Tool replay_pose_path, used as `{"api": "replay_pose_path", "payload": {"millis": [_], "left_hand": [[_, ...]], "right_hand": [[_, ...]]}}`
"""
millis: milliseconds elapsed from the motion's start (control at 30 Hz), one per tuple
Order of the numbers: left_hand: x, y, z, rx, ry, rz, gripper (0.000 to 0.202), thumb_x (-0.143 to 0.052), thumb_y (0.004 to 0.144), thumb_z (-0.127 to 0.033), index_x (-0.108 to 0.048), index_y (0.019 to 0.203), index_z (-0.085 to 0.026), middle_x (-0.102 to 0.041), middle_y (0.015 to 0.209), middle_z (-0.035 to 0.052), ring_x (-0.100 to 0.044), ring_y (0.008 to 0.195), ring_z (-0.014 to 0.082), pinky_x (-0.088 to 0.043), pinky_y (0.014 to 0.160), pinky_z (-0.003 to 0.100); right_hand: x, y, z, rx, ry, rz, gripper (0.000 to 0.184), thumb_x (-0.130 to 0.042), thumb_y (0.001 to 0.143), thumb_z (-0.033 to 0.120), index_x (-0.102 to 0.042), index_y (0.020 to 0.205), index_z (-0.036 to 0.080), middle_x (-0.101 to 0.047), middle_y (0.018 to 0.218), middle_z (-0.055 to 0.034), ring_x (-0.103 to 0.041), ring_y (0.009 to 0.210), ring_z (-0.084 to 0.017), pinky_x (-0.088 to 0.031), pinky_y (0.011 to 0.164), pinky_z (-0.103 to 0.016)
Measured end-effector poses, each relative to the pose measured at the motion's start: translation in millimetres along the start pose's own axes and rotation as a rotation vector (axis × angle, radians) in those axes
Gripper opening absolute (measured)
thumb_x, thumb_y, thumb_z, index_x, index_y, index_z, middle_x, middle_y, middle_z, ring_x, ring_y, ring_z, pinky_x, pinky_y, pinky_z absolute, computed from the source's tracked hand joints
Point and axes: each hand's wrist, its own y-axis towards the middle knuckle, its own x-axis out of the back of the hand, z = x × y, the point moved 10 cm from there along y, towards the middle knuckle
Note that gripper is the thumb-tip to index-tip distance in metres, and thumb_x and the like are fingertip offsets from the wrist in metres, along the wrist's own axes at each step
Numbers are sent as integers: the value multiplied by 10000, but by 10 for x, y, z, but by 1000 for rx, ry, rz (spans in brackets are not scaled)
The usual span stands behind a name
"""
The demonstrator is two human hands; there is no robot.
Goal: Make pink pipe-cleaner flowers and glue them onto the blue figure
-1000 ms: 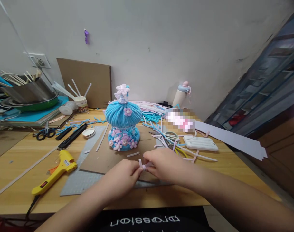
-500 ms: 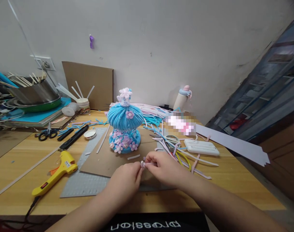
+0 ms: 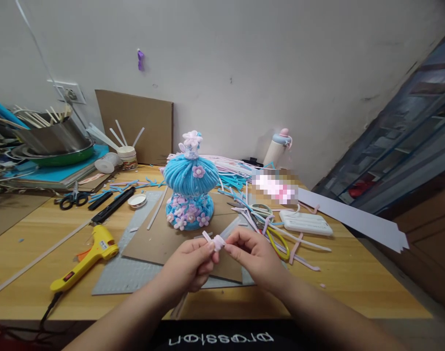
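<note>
My left hand pinches a small looped piece of pale pink pipe cleaner between thumb and fingers. A short end sticks out to its upper left. My right hand grips the right side of the same piece with thumb and forefinger. Both hands are just above a sheet of brown cardboard. Behind them stands a blue fuzzy ornament with a domed top and a round base, decorated with pink and lilac flowers.
A yellow glue gun lies at left, near black-handled scissors and a black cutter. On the right are yellow-handled scissors, loose pipe cleaners and a white power bank. A bottle stands by the wall.
Both hands have turned and drawn slightly apart, so more of the pale pink pipe cleaner shows between them. The camera view has shifted slightly.
</note>
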Motion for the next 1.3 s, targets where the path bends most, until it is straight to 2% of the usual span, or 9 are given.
{"api": "replay_pose_path", "payload": {"millis": [133, 233, 300, 367, 467, 600, 700, 800, 1300], "left_hand": [[-183, -128, -32, 68, 29, 259, 353, -540, 798, -506, -507, 697, -170, -278, 447, -103, -134, 338, 35, -76, 334, 185], [-328, -269, -54, 99, 454, 462, 381, -528, 811, -502, -581, 668, -153, -383, 471, -53, -284, 401, 70, -196, 392, 202], [-337, -297, -183, -9, 812, 453, 359, -511, 836, -449, -609, 639, -165, -471, 525, -22, -376, 480, 99, -281, 480, 219], [-321, -305, -290, -80, 1038, 394, 356, -488, 851, -415, -619, 620, -178, -516, 549, -10, -413, 509, 117, -305, 522, 232], [-252, -282, -325, -78, 1137, 298, 367, -473, 853, -403, -608, 597, -178, -513, 538, -10, -405, 490, 117, -280, 500, 237], [-138, -221, -78, 146, 844, 281, 360, -494, 832, -445, -600, 642, -159, -425, 514, -33, -343, 447, 89, -222, 434, 218], [-115, -218, 146, 342, 412, 293, 347, -524, 806, -471, -592, 713, -144, -340, 489, -70, -194, 375, 51, -108, 367, 206], [-105, -200, 177, 354, 200, 280, 319, -504, 813, -418, -595, 739, -122, -332, 481, -74, -138, 350, 31, -45, 347, 203], [-168, -211, 162, 359, 207, 321, 240, -523, 759, -346, -589, 727, -118, -329, 459, -84, -152, 329, 18, -72, 306, 167]], "right_hand": [[-290, -36, -250, -252, 328, 405, 357, -670, 721, 474, -591, 766, 129, -437, 539, 60, -265, 429, -42, -179, 417, -202], [-520, -221, -283, -442, 217, 839, 265, -697, 694, 362, -606, 721, 115, -465, 558, 52, -345, 461, -41, -228, 438, -191], [-533, -259, -284, -514, 46, 970, 213, -666, 702, 322, -608, 704, 118, -454, 549, 60, -341, 469, -38, -222, 437, -182], [-518, -216, -239, -522, -104, 1003, 195, -628, 729, 322, -618, 717, 128, -458, 557, 60, -345, 481, -41, -227, 440, -181], [-504, -92, -78, -372, -358, 979, 203, -658, 727, 345, -626, 737, 145, -498, 604, 53, -385, 530, -51, -287, 479, -179], [-441, 0, 69, -239, -634, 930, 176, -639, 759, 325, -638, 742, 149, -501, 579, 53, -412, 525, -68, -313, 481, -192], [-393, 40, 108, -240, -619, 918, 143, -596, 786, 282, -641, 768, 147, -480, 579, 57, -396, 511, -65, -298, 467, -191], [-355, 91, 132, -236, -550, 898, 144, -571, 796, 277, -639, 789, 150, -451, 587, 58, -375, 520, -65, -286, 466, -189], [-336, 84, 86, -284, -441, 914, 150, -578, 793, 294, -605, 771, 148, -432, 609, 61, -362, 557, -62, -282, 497, -193]]}}
